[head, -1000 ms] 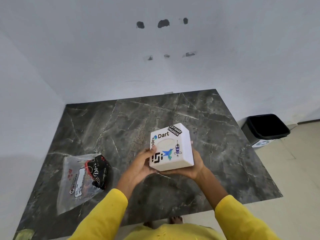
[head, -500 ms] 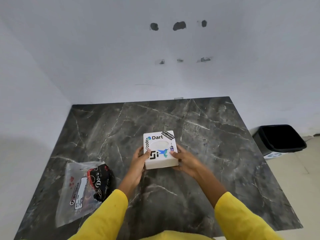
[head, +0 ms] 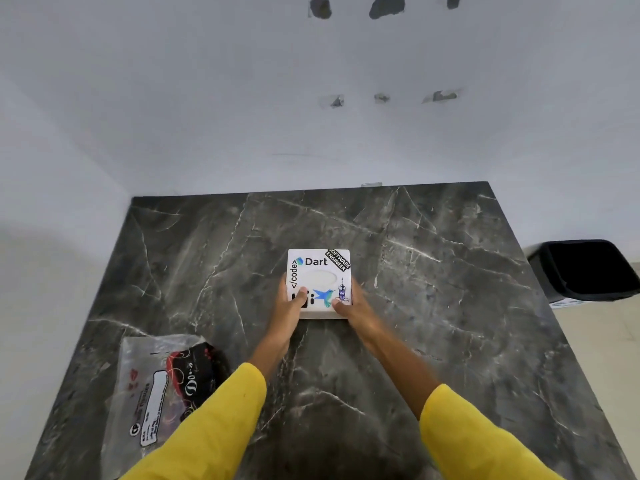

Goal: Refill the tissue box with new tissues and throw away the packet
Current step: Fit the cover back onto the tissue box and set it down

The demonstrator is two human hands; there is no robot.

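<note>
A white square tissue box with stickers and an oval top opening rests flat on the dark marble table, near its middle. My left hand grips the box's near left corner, thumb on top. My right hand holds the near right corner, thumb on the lid. White tissue shows flat in the opening. A clear plastic packet with red and black print lies flattened at the table's near left.
A black waste bin stands on the floor just past the table's right edge. White walls close off the table's far and left sides. Yellow sleeves cover both forearms at the bottom of the view.
The box, held tilted above the table a second ago, has been lowered and now sits flat on the marble, farther from me. Both hands stay on it.
</note>
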